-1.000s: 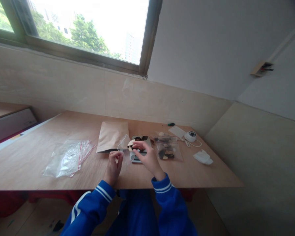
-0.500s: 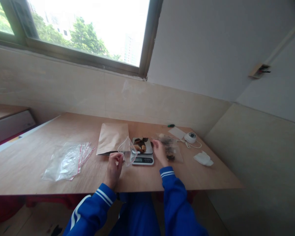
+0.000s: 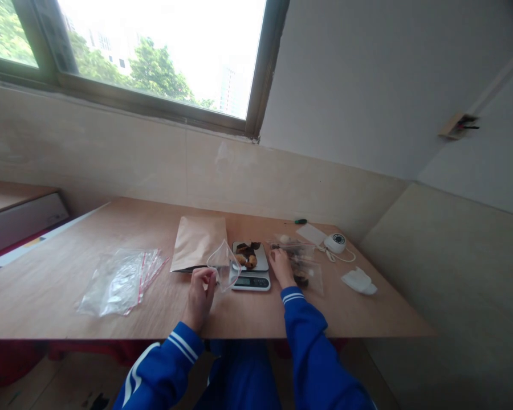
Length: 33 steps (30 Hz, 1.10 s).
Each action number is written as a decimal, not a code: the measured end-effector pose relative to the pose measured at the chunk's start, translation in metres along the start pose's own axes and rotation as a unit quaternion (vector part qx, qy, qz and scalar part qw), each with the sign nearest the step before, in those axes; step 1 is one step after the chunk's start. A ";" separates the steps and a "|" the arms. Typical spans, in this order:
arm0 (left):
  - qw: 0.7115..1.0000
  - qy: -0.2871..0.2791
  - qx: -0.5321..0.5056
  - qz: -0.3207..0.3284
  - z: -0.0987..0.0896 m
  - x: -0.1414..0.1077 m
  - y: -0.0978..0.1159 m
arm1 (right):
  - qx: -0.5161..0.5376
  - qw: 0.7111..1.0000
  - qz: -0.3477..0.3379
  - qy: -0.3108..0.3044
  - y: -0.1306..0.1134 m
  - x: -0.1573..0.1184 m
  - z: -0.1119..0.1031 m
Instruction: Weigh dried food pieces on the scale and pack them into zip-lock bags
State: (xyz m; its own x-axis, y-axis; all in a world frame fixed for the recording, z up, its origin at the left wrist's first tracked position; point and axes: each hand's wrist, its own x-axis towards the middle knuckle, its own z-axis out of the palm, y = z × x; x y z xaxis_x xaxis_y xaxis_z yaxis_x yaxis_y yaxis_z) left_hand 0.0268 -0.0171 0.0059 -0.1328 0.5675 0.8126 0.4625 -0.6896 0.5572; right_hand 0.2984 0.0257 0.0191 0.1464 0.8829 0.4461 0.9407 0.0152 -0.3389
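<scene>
My left hand (image 3: 202,293) pinches the edge of a clear zip bag (image 3: 224,266), whose mouth gapes beside the scale. On the white kitchen scale (image 3: 251,283) lie brown and dark dried pieces (image 3: 248,255). To the right of the scale, my right hand (image 3: 281,266) rests at filled clear bags (image 3: 312,273) that hold dark pieces; its fingers are bent together, and what they hold, if anything, is too small to make out.
A brown paper pouch (image 3: 200,242) lies behind my left hand. Flat empty zip bags (image 3: 113,282) are at the left. Toward the right are a green-handled tool (image 3: 300,221), a white card (image 3: 311,234), a white round device (image 3: 335,243) with its cord and a crumpled tissue (image 3: 359,281).
My right hand has shifted slightly right, from the scale's edge to the filled bags. My left hand still holds the clear bag. The whole view has shifted a little.
</scene>
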 end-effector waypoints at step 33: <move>0.999 0.001 0.011 -0.033 0.000 -0.002 -0.001 | 0.084 0.991 -0.010 -0.104 -0.074 0.046 0.008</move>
State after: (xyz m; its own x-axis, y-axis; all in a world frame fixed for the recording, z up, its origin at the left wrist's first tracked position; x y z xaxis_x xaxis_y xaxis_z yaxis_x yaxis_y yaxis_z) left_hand 0.0261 -0.0173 0.0039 -0.1651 0.6106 0.7745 0.4715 -0.6409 0.6057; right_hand 0.2332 0.0689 0.0575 0.0458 0.9593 0.2786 0.8756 0.0957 -0.4735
